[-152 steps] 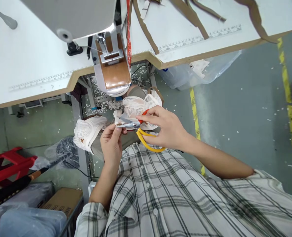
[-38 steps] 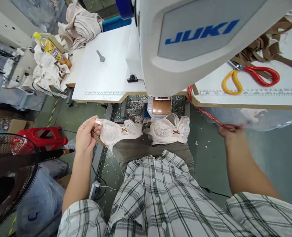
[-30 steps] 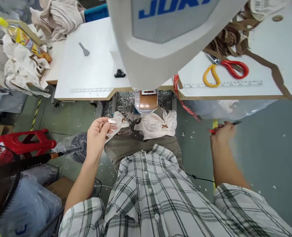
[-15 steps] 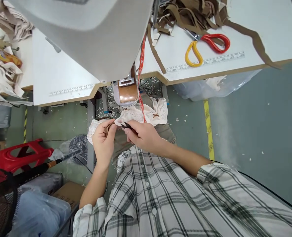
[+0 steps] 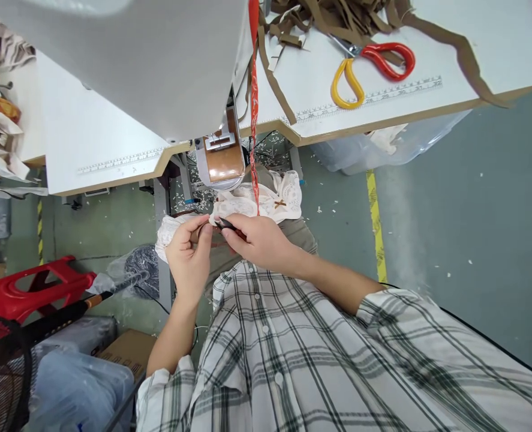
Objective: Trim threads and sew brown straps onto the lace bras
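Observation:
My left hand pinches the edge of a white lace bra between thumb and fingertips; part of the bra lies on my lap to the left of the hand. My right hand is closed around small dark thread snips, whose blades are at the pinched fabric by my left fingertips. A red cord runs from the machine down to my right hand. Another white lace bra with a brown bow rests on my lap beyond the hands.
The sewing machine head and its brown work plate are just ahead. Red-and-yellow scissors and brown fabric strips lie on the white table. A red stool and a fan are at left.
The scissors went from my right hand to the table. My right hand then took the corded snips from the right side and brought them to the left hand's pinched bra edge.

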A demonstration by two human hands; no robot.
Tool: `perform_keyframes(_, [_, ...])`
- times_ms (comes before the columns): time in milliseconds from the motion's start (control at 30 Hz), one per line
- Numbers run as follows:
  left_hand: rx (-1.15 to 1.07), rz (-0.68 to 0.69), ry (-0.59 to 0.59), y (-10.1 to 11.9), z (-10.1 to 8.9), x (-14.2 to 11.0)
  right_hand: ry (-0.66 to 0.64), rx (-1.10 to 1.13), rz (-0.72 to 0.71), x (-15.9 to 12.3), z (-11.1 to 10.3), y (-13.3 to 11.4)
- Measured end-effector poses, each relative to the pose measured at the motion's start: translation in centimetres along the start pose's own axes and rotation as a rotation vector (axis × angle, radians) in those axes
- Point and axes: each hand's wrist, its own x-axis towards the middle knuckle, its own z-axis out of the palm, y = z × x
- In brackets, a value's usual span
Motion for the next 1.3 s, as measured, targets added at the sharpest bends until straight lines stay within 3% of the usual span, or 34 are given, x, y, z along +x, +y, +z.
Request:
perform_keyframes(133, [-0.057, -0.010, -0.036, -0.6, 0.4, -0.2, -0.013, 0.015, 0.039, 0.1, 0.0, 0.2])
perform_keyframes(233, [-0.160, -0.092, -0.079, -1.7, 0.7, -0.3, -0.001, 0.167, 0.083, 0.1, -0.5, 0.4])
perform_keyframes(400, [-0.386, -0.279, -0.076, -3.0, 1.0, -0.1, 0.204, 0.596, 0.084, -0.2, -1.3, 1.1])
perform_keyframes(500, [-0.440, -0.329, -0.099, -3.1, 1.1, 0.0, 0.281, 0.724, 0.025, -0.3, -0.6, 1.4])
perform_keyframes(600, [-0.461, -0.342, -0.125, -3.2, 1.2, 0.0, 0.273, 0.913, 0.043, 0.1, 0.0, 1.6])
perform_keyframes(733, [-0.506, -0.400, -0.140, -3.3, 1.0, 0.0, 0.413, 1.004, 0.092, 1.1, -1.0, 2.4])
perform_keyframes(867, [-0.548, -0.454, -0.161, -3.0, 1.2, 0.1, 0.534, 0.920, 0.096, 1.3, -2.8, 3.6])
perform_keyframes(933, [-0.569, -0.458, -0.107, -3.0, 1.2, 0.3, 0.577, 0.831, 0.092, 0.8, -4.4, 4.9])
perform_keyframes(1033, [-0.623, -0.451, -0.002, -3.4, 0.5, 0.9, 0.721, 0.614, 0.100, -0.4, -8.9, 8.5])
perform_keyframes(1100, [-0.639, -0.456, -0.035, -3.7, -0.2, 1.2, 0.920, 0.417, 0.160, -1.2, -12.7, 11.5])
perform_keyframes(1133, [-0.636, -0.453, -0.074, -3.8, -0.6, 1.4, 0.958, 0.255, 0.238, -1.7, -14.4, 12.8])
perform_keyframes(1233, [-0.605, -0.416, -0.173, -3.5, -1.6, 1.8, 0.748, -0.275, 0.454, -2.9, -17.3, 14.2])
perform_keyframes(1300, [-0.556, -0.393, -0.237, -2.9, -1.9, 2.3, 0.558, -0.466, 0.419, -3.4, -16.7, 12.7])
